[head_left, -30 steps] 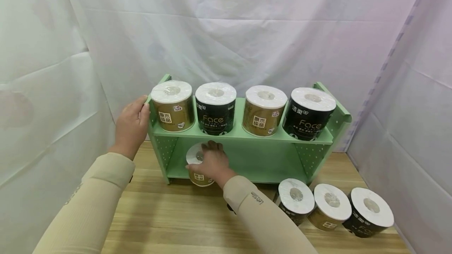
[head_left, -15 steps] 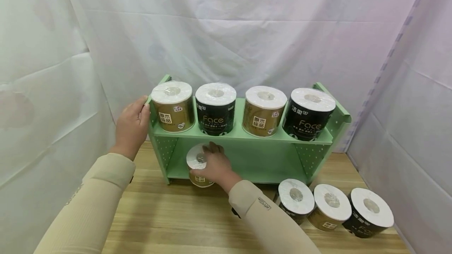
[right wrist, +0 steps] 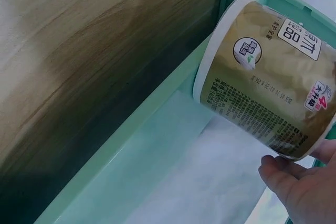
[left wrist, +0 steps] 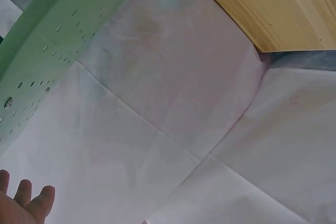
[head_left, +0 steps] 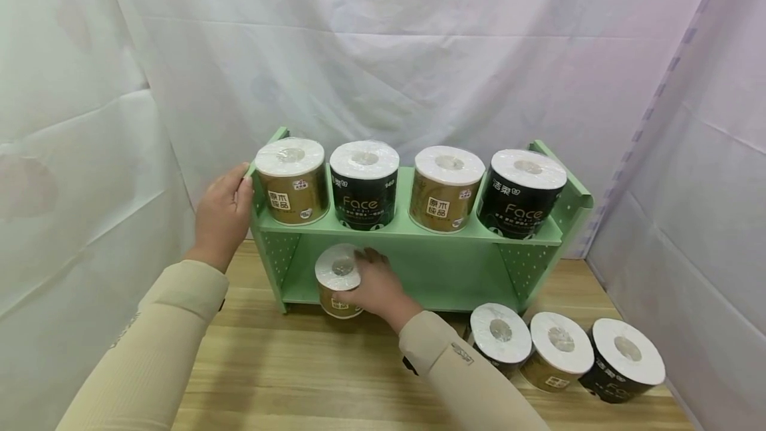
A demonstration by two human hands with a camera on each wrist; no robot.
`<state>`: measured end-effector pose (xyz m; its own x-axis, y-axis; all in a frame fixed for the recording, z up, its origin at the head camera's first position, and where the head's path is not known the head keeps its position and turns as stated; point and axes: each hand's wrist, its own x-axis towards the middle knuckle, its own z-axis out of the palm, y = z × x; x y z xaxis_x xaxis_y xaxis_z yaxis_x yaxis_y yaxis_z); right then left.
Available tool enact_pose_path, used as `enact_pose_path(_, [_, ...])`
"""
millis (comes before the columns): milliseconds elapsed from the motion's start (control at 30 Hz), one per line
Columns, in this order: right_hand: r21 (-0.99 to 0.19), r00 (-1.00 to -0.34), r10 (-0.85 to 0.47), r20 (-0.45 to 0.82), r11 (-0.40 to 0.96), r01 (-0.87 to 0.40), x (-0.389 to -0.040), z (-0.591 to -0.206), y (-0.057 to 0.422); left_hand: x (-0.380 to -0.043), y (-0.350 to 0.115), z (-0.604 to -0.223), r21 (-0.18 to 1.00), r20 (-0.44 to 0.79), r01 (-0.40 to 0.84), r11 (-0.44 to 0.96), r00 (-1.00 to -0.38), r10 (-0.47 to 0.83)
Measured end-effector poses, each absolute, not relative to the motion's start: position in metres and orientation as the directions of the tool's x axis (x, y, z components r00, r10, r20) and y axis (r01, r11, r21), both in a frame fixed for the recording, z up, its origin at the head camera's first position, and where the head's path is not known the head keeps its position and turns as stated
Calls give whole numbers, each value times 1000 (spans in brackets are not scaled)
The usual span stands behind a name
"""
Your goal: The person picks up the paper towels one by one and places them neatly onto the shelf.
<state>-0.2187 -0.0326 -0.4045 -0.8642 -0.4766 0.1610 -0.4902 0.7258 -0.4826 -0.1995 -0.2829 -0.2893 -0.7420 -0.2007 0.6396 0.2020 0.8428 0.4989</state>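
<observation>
1. The right hand lays its thumb along the front of the gold roll, other fingers toward the back. These fingers look loosely released, with no firm squeeze showing, though contact behind is hidden.
2. The step in hand seems to be settling this roll. A light push low on its wall, straight inward from the thumb, should seat it without tipping; the slick wrapper may slide, so ease the fingers off sideways.
3. The roll stands upright just left of those fingers on the lower shelf, its base apparently jutting past the front edge.
4. Just above the same fingers runs the upper shelf; knuckles are best kept low beneath it.
5. Higher over the fingers, four wrapped rolls stand in a row, gold and black alternating; a jolt from below could shift them.
6. Up and left of the right fingers, the left hand meets the left upright; whether its fingers pinch or merely rest there, I cannot tell. Steady pressure would help stop the rack sliding.
7. Farthest to the right of the right fingers, three rolls stand on the worktop; the right sleeve passes close to the leftmost, so mind the elbow.
</observation>
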Motion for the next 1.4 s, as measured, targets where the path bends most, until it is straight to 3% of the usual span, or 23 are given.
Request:
enact_pose_path(600, [-588,-872,-460,165,664,-462,-219,-413,-25,-200,-284,-290,492,647,210,845,-737,-194])
enact_pose_path(1400, [-661,-884,-452,117,629,-409,-231,-414,-56,-201,-284,-290,486,661,224,845,-726,-188])
